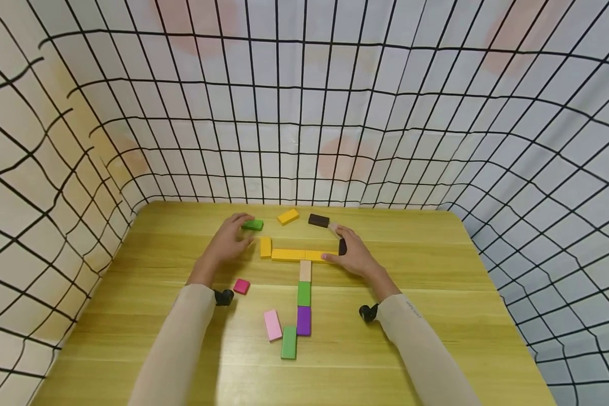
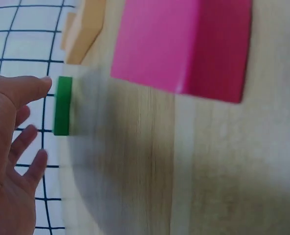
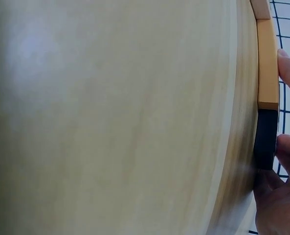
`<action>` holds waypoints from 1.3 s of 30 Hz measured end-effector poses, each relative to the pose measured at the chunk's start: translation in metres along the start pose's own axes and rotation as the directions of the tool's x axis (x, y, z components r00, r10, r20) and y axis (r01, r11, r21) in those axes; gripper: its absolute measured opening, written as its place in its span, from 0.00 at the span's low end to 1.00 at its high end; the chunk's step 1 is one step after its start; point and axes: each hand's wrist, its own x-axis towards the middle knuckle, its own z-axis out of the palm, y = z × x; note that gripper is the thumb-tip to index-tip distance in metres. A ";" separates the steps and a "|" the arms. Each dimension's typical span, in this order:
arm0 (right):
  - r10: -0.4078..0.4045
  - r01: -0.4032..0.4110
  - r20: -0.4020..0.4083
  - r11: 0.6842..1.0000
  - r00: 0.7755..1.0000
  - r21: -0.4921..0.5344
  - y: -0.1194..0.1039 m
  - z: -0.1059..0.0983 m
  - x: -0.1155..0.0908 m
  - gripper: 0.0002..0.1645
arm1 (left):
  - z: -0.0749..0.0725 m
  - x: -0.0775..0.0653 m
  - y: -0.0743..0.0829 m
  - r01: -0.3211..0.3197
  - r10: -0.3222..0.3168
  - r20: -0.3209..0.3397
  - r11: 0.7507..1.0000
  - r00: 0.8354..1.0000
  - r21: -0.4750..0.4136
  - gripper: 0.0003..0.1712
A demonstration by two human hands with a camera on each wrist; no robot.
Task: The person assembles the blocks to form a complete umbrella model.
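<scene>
- Black block at the right end of the yellow row, abutting it or very nearly.
- Handling, by guess: light, stiff, hard to break; smooth painted faces might slide on the table. Best taken by its long sides; a hard squeeze could skew the row.
- Right hand: fingers curled about the black block, thumb on the neighbouring yellow block.
- Just far of that hand: pale block, then dark brown block.
- From the row toward the near side, one column: beige block, green block, purple block.
- Yellow end block just beside the row's left end, turned across it.
- Left hand: fingers loose and spread, gripping nothing, beside the far-left green block; contact unclear.
- Farther out, near left: red block, pink block.
</scene>
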 end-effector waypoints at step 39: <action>0.017 -0.017 -0.004 1.000 1.000 0.009 -0.001 -0.001 -0.001 0.62 | 0.013 0.017 -0.014 0.207 -0.205 -0.047 0.976 0.978 0.066 0.32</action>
